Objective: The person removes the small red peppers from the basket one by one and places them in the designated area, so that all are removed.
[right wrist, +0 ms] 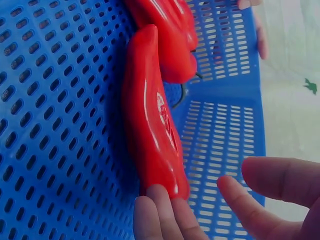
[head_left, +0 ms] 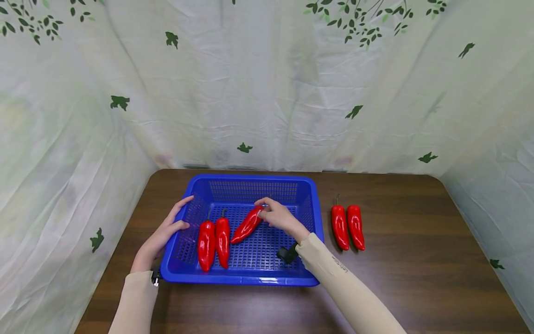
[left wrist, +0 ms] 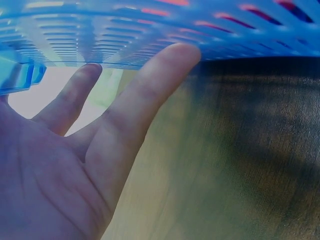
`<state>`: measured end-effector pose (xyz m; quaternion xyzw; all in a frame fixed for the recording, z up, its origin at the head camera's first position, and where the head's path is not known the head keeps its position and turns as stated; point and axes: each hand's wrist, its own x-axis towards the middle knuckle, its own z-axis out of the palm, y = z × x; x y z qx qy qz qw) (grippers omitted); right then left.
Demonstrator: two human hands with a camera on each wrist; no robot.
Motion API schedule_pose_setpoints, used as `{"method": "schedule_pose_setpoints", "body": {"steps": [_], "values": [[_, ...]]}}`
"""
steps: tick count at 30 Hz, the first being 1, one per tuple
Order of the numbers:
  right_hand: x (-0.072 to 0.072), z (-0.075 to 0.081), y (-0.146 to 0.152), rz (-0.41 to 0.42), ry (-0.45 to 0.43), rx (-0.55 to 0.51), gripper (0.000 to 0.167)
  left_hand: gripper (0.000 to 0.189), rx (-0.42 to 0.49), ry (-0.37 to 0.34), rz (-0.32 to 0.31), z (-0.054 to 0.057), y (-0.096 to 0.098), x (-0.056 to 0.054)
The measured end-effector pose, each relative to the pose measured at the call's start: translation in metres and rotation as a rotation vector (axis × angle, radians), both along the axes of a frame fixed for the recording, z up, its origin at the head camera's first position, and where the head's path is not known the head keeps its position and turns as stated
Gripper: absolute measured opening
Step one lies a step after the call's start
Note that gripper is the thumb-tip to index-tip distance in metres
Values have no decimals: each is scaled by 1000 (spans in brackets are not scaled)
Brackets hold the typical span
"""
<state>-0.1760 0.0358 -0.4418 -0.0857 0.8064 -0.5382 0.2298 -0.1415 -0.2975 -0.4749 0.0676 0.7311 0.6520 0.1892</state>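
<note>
My left hand [head_left: 163,232] holds the left rim of a blue plastic basket [head_left: 250,280], with some digits over the edge. In the left wrist view, two fingers [left wrist: 145,87] of it lie against the slotted outer wall. Inside the basket, my right hand [head_left: 281,218] is at the upper end of a slanting red chili pepper [head_left: 247,226]. The right wrist view shows three fingertips [right wrist: 159,210] touching this pepper, while the thumb and another finger are spread away from it. Two more red peppers, one leftmost [head_left: 206,246] and one beside it [head_left: 223,243], lie in the basket's left part.
Two red peppers, one nearer the basket [head_left: 340,227] and one farther right [head_left: 356,227], lie on the brown wooden table [head_left: 417,260]. A pale curtain [head_left: 267,93] with leaf prints hangs behind and around it. A black wrist camera [head_left: 288,254] shows below my right hand.
</note>
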Motion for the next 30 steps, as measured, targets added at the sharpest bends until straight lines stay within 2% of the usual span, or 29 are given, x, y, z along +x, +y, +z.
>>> {"method": "schedule_pose_setpoints", "body": {"steps": [7, 17, 21, 30], "values": [[-3, -6, -3, 5, 7, 23, 40, 69, -9, -6, 0, 0, 1, 0], [-4, -12, -10, 46, -116, -30, 49, 70, -21, -11, 4, 1, 2, 0], [-4, -16, -12, 55, -87, -2, 51, 70, -25, -13, 6, 1, 2, 0], [-3, -20, -14, 28, -43, 7, 41, 71, -17, -8, 4, 0, 1, 0]]}}
